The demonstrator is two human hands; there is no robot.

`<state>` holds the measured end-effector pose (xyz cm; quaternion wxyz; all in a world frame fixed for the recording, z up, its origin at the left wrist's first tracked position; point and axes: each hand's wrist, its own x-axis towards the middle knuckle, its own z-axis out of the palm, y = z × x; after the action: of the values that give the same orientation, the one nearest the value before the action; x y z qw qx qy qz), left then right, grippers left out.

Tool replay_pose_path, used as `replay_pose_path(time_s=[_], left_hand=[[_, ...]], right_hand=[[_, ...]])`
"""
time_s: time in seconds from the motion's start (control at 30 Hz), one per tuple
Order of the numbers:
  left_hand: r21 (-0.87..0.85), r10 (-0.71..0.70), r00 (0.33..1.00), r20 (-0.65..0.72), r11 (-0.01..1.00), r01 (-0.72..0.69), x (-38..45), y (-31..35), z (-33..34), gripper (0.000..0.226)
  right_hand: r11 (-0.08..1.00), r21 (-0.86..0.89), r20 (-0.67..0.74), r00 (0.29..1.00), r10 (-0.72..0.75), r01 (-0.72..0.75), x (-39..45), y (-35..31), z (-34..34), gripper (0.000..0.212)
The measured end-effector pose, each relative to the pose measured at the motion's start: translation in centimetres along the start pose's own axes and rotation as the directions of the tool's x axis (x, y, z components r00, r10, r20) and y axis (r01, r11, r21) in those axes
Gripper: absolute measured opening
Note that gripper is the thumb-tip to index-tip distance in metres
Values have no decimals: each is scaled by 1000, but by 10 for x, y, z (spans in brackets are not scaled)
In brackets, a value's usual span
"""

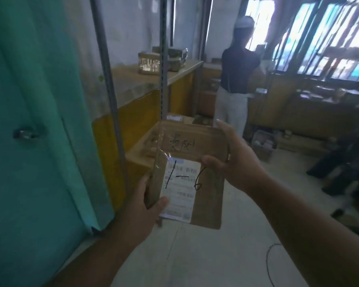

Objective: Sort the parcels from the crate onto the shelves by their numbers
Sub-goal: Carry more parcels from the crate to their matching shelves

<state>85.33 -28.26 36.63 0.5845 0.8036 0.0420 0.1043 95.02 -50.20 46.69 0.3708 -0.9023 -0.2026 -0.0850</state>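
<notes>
A: Quick — where's the parcel (192, 172)?

B: Held up in front of the chest, off every surface. Flat brown cardboard, white label (179, 188) facing the camera, "1-6" inked across it.

A: Grips?

B: Both hands on it. Left hand (147, 206) clamps the lower-left edge, thumb over the label's corner, fingers wrapped behind. Right hand (234, 160) holds the upper-right side, thumb pressed on the face near the "6", fingers along the far edge.

A: Long axis?

B: Runs away from the body and slightly up — far end points at the shelf unit (164, 77). Shelves lie ahead and to the left of the parcel, past the metal uprights.

A: Which hand leads, then?

B: My guess is the left; it's on the shelf side. The right has the far end, so it could steer the nose in.

A: Which slot is 1-6?

B: Can't tell, no shelf numbers readable. Some parcels (149, 64) already sit on the upper board.

A: Anything else?

B: A person (237, 79) stands further back, well apart, and a green door (35, 121) is at the left.
</notes>
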Motion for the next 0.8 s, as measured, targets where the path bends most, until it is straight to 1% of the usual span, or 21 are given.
replay_pose_path(time_s=[0.07, 0.1, 0.13, 0.2, 0.27, 0.33, 0.43, 0.53, 0.63, 0.7, 0.77, 0.8], left_hand=[[-24, 59, 996, 73, 998, -57, 49, 13, 27, 79], [-25, 93, 990, 103, 996, -91, 72, 16, 42, 86], [-13, 120, 984, 130, 993, -119, 93, 19, 58, 87], [11, 138, 974, 177, 990, -142, 137, 19, 92, 81], [-43, 153, 967, 205, 988, -148, 180, 19, 126, 74], [-72, 166, 967, 191, 985, -154, 225, 24, 159, 68], [-30, 182, 970, 161, 983, -180, 296, 40, 199, 58], [-13, 173, 976, 132, 985, -173, 366, 59, 226, 53], [14, 167, 983, 76, 986, -168, 432, 72, 241, 57], [8, 156, 986, 54, 988, -157, 479, 70, 247, 58], [-12, 127, 989, 73, 992, -127, 526, 66, 251, 64], [-7, 118, 989, 85, 993, -118, 550, 66, 254, 72]], right_hand=[[995, -100, -39, 999, 9, -13, 29, 32, -23, 78], [992, -122, -65, 998, 12, -20, 44, 50, -33, 76], [990, -137, -95, 995, 22, -35, 58, 67, -42, 75], [986, -149, -145, 988, 48, -70, 88, 105, -60, 74], [986, -139, -180, 981, 67, -92, 123, 144, -77, 73], [985, -145, -206, 977, 63, -94, 163, 180, -91, 71], [987, -125, -241, 968, 67, -99, 234, 225, -110, 69], [993, -88, -196, 979, 62, -81, 307, 261, -129, 68], [998, -46, -66, 997, 45, -49, 377, 291, -142, 81], [999, 10, -16, 999, 32, -32, 426, 311, -142, 87], [998, 65, -25, 1000, 4, -3, 475, 331, -139, 86], [997, 65, -49, 998, -28, 31, 501, 340, -138, 86]])
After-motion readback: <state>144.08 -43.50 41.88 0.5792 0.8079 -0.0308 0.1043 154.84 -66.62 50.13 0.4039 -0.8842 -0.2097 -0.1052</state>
